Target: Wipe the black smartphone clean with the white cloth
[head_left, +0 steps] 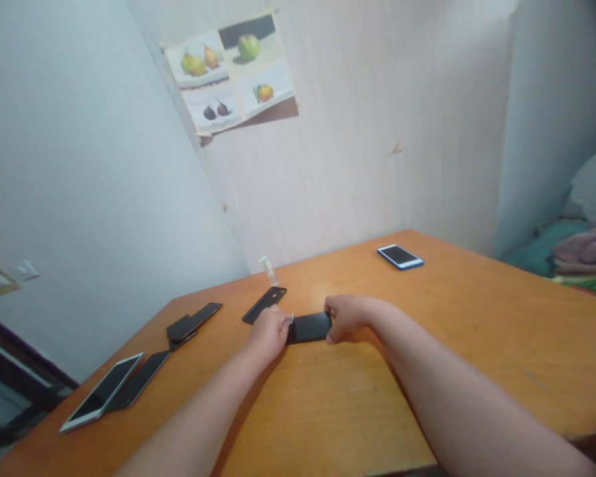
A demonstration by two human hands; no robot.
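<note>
Near the desk's far edge, the left hand pinches a small white scrap against the black phone. Its other end is gripped by the right hand; wiping the screen seems underway, needing steady bracing.

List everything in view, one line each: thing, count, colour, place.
black phone: 1, black, table centre, held at both ends
phone case: 1, black, just behind the left hand
small bottle: 1, clear, far table edge by the wall
blue phone: 1, blue-edged, far right of table
dark phones: 2, black, stacked at left
white phone: 1, white-edged, near left corner
dark slab: 1, black, beside the white phone
fruit poster: 1, wall
table: 1, orange wood
left hand: 1, gripping the phone's left end
right hand: 1, gripping its right end
</note>
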